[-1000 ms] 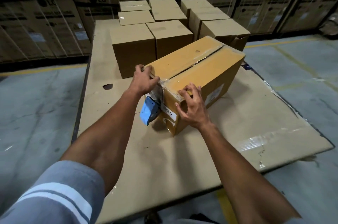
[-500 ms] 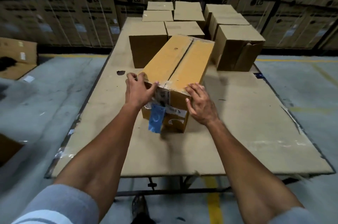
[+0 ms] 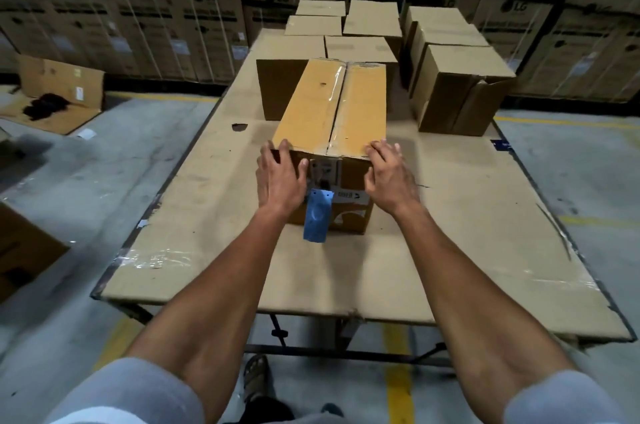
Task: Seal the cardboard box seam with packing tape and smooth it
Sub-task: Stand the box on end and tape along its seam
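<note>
Left fingers: spread flat and splayed, tips curled over the near top edge of the cardboard box [image 3: 329, 118], thumb lying on its near end face; they pinch nothing.
Right fingers: also spread and open, tips just over the box's near right top corner, palm beside the end face; whether they press or only hover I cannot tell.
Left hand [image 3: 281, 177]: set at the box's near left corner, probably to steady it and rub down the tape end.
Right hand [image 3: 389, 177]: mirrors it on the right corner, so the box is bracketed from both sides.
Box position: lies lengthwise on the table [image 3: 194, 250], near end toward the person, far end close against the brown boxes [image 3: 291, 77] behind it.
Seam: runs down the middle of the box top, with glossy packing tape [image 3: 341, 101] along it and folding over the near edge.
Tape dispenser [image 3: 317, 215]: blue, hanging against the near end face between the two hands, seemingly not yet cut free from the strip; neither hand grips it.
Stage, as judged: tape laid, smoothing of the end under way.
In the way: the dangling dispenser sits where a palm would wipe down the end face.
Around: more closed boxes [image 3: 460, 91] right of the box; stacked cartons [image 3: 138, 32] behind the table; a flattened carton [image 3: 59, 94] on the floor to its left.
</note>
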